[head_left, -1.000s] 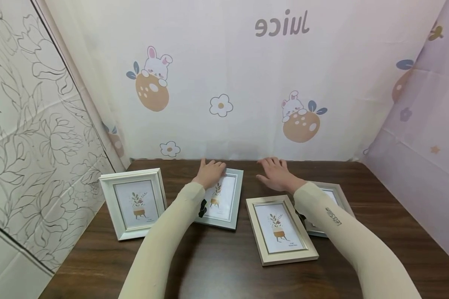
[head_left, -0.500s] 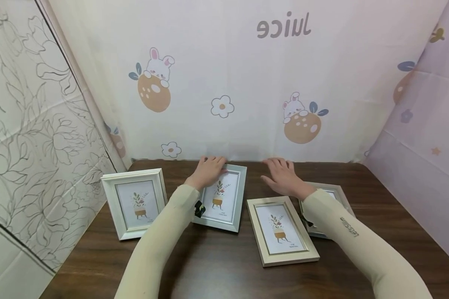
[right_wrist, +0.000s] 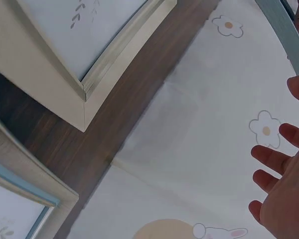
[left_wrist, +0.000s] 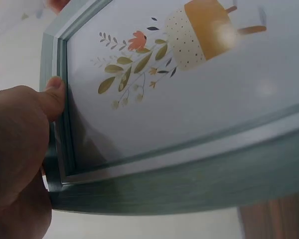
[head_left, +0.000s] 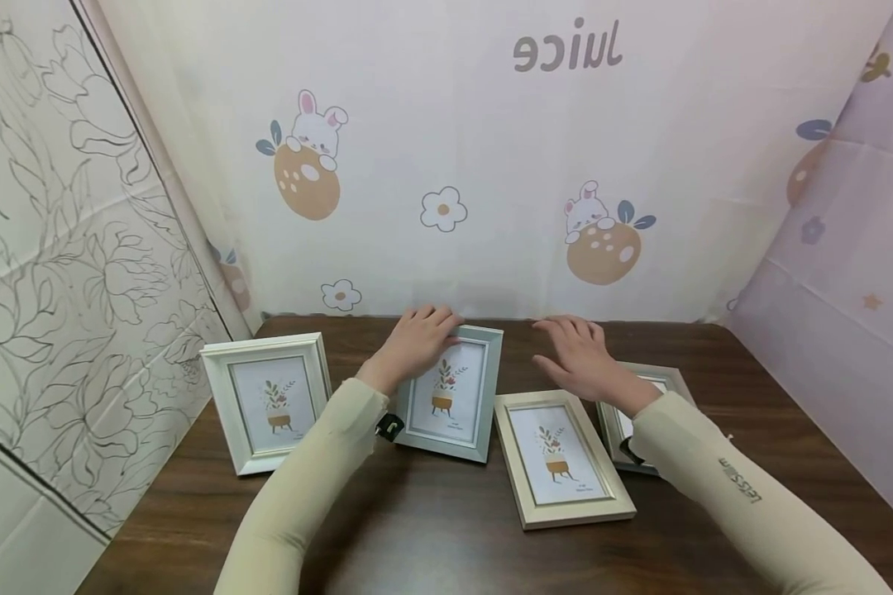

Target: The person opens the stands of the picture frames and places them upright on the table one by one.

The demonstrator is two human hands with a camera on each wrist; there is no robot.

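Head view: left hand grasps the blue-grey photo frame at its upper left corner; the frame is near the middle of the dark wood table, tilted up, picture side toward the wearer. Whether its lower edge touches the tabletop cannot be told. Left wrist view confirms the hold: thumb pressed on the front moulding at the inner rim, the rest of the hand passing behind the border. Print inside shows leafy stems and a coral flower in a speckled white and ochre pot. Right hand is free, fingers spread and slightly bent; it is just beyond the far edge of the cream-gold frame and apart from the blue-grey one. Right wrist view agrees: separated fingers at the right border, with one corner each of two frames at the left. White frame stands leaning back at the left of the table. Grey-beige frame is to the right of the cream-gold one, partly covered by the right forearm. Both arms wear pale cream sleeves; a black strap shows at the left wrist. Backdrop: white cloth printed with rabbits on orange fruit, outlined flowers and a mirrored word "Juice".
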